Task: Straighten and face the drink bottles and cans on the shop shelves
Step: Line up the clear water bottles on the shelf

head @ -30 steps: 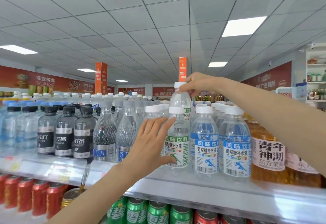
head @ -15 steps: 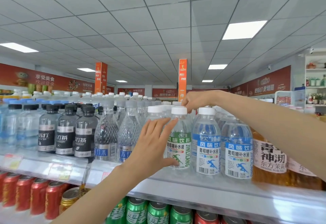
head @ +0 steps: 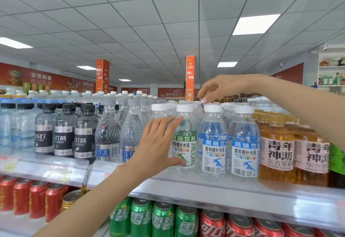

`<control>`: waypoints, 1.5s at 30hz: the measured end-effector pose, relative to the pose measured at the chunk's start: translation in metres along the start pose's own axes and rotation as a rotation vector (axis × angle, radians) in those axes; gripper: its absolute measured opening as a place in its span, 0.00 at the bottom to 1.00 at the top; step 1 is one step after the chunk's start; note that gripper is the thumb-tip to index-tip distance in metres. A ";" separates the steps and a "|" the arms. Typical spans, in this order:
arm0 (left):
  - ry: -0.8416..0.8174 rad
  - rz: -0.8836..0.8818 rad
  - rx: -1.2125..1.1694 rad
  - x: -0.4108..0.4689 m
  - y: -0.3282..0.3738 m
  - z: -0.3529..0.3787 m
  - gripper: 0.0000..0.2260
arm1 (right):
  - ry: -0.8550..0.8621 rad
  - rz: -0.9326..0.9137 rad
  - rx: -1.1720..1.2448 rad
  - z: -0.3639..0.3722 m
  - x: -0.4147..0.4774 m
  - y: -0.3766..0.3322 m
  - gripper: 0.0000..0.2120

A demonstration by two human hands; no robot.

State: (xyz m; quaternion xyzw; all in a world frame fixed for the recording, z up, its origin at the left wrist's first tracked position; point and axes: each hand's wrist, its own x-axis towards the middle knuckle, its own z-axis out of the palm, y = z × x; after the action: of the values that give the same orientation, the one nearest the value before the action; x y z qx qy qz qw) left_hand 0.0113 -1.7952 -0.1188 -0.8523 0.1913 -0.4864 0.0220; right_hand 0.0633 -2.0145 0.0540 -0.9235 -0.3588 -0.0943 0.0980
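Observation:
A clear bottle with a green label and white cap stands upright at the front of the top shelf, label facing out. My left hand lies against its left side with straight fingers, and the thumb reaches across the bottom of the label. My right hand hovers just above the white caps of the rows behind, fingers hanging down and holding nothing. Two blue-label bottles stand right of the green one, labels facing out.
Amber tea bottles fill the shelf to the right. Ribbed clear bottles and black-label bottles stand to the left. Green cans and red cans line the shelf below. Price tags run along the shelf edge.
My right hand lowered a bottle by its cap into the rows behind the green-label bottle, let go and rose slightly. My left hand stayed against the green-label bottle.

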 end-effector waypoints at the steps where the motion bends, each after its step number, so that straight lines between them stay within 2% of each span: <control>1: 0.011 -0.005 0.003 0.000 0.001 0.001 0.48 | -0.009 -0.006 -0.001 0.000 -0.010 0.000 0.18; 5: 0.037 -0.002 0.040 0.002 0.004 0.006 0.49 | 0.010 -0.001 0.006 0.007 -0.035 -0.002 0.23; 8: 0.040 0.011 0.099 0.003 0.004 0.008 0.48 | 0.048 -0.006 -0.014 0.015 -0.036 0.001 0.18; 14: 0.022 0.043 0.146 0.004 -0.001 0.007 0.48 | 0.148 0.009 -0.010 0.027 -0.033 -0.004 0.15; 20: -0.038 0.018 0.085 0.003 0.000 0.004 0.48 | 0.239 0.069 -0.046 0.035 -0.030 -0.007 0.19; 26: 0.073 0.011 0.046 -0.003 0.023 0.001 0.44 | 0.161 0.091 -0.058 0.020 -0.054 0.002 0.30; 31: 0.063 0.077 0.054 -0.003 0.057 0.007 0.39 | 0.094 0.181 -0.209 0.008 -0.082 0.025 0.23; 35: 0.075 0.067 0.076 0.004 0.073 0.015 0.35 | 0.145 0.180 -0.035 0.021 -0.086 0.038 0.18; 38: 0.126 0.057 0.109 0.008 0.075 0.022 0.39 | 0.153 0.187 0.083 0.023 -0.085 0.043 0.14; 45: 0.178 0.069 0.104 0.009 0.071 0.029 0.43 | 0.126 0.212 0.149 0.022 -0.084 0.042 0.16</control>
State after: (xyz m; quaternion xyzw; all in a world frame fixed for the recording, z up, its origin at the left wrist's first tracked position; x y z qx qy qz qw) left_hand 0.0178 -1.8686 -0.1425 -0.7964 0.1964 -0.5682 0.0658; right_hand 0.0334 -2.0932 0.0078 -0.9385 -0.2584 -0.1145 0.1982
